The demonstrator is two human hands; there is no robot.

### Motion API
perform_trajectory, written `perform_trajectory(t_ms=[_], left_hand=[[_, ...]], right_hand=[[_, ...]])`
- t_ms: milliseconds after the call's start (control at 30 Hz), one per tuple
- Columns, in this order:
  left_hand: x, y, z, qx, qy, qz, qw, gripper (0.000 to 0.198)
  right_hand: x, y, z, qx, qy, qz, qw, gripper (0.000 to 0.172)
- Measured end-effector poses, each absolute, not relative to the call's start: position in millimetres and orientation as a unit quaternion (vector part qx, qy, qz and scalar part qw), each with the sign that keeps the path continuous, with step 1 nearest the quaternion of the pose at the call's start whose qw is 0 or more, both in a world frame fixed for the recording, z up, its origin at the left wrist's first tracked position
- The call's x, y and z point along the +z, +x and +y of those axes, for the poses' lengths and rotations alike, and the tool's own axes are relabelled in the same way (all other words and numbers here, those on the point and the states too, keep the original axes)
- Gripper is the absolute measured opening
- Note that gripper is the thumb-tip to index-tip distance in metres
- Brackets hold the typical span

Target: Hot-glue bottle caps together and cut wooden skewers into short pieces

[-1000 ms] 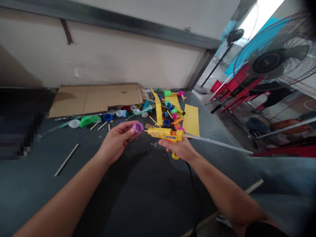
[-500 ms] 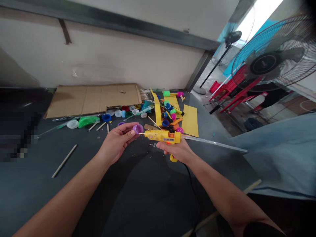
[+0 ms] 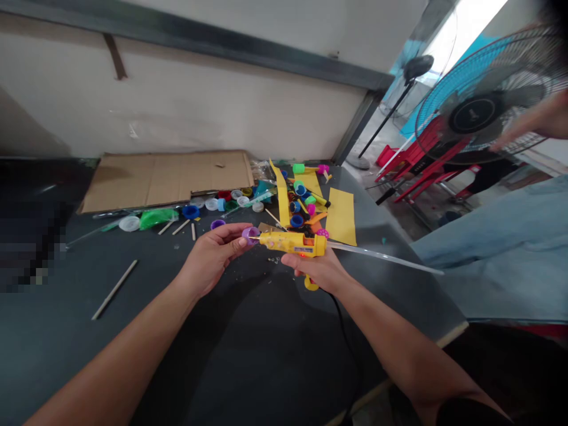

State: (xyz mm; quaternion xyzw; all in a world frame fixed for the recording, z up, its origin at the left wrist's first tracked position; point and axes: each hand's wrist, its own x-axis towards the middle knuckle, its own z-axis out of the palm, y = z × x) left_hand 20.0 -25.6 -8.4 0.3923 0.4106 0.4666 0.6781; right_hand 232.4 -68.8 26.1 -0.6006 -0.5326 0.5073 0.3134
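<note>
My left hand (image 3: 212, 257) pinches a small purple bottle cap (image 3: 250, 234) with its open side turned toward a yellow glue gun (image 3: 293, 242). My right hand (image 3: 320, 270) grips the gun from below, a clear glue stick (image 3: 386, 257) poking out of its back to the right. The gun's tip touches the cap. Both hands hover over a dark table (image 3: 248, 343).
Coloured bottle caps (image 3: 298, 204), yellow paper strips (image 3: 342, 215), wooden sticks (image 3: 114, 289) and a cardboard sheet (image 3: 171, 177) lie at the back of the table. A standing fan (image 3: 483, 100) and red chairs stand at the right. Another person in blue (image 3: 501, 248) is close by the table's right edge, arm raised.
The gun tip has moved into the purple cap. The person in blue has moved in at the right and raised an arm by the fan.
</note>
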Motion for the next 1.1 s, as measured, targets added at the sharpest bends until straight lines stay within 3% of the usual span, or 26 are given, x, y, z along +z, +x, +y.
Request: perform_trajectory(t_ms=[1100], left_hand=[[-5.2, 16.1, -23.7, 0.487, 0.391, 0.411, 0.664, 0.027]], right_hand=[[18.4, 236.5, -67.0, 0.493, -0.597, -0.548, 0.317, 0.036]])
